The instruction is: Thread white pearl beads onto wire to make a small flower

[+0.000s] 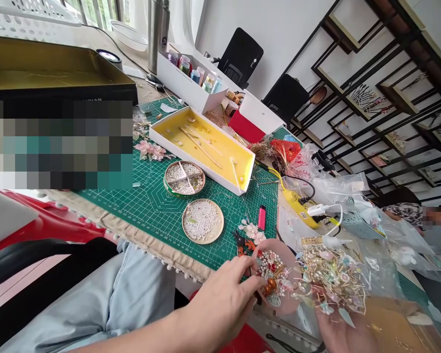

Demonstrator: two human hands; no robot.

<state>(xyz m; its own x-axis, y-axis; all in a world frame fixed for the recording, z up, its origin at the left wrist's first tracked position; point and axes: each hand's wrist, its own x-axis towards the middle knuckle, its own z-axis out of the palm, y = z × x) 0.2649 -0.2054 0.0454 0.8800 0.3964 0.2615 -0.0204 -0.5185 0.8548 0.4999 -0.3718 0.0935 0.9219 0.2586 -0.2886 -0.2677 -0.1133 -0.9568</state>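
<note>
My left hand (224,299) reaches in from the lower left, its fingers curled at the edge of a pink dish (275,299) of mixed beads and small ornaments. Whether those fingers pinch anything is hidden. My right hand (338,331) sits at the bottom right, under a bunch of beaded wire hair-ornament sprays (334,279) with pale petals. The bunch rises from that hand and overlaps the dish's right side. Orange-handled pliers (240,243) lie on the green cutting mat (158,220) just beyond the dish.
The mat holds a yellow-lined tray (202,147) with sticks, two round pearl dishes (202,220), pink flowers and a pink lighter (261,217). Bottles, plastic bags, cables and a yellow power strip (297,206) stand beyond. My denim-clad knee (139,289) lies at the lower left. A seated person (397,208) is at the right.
</note>
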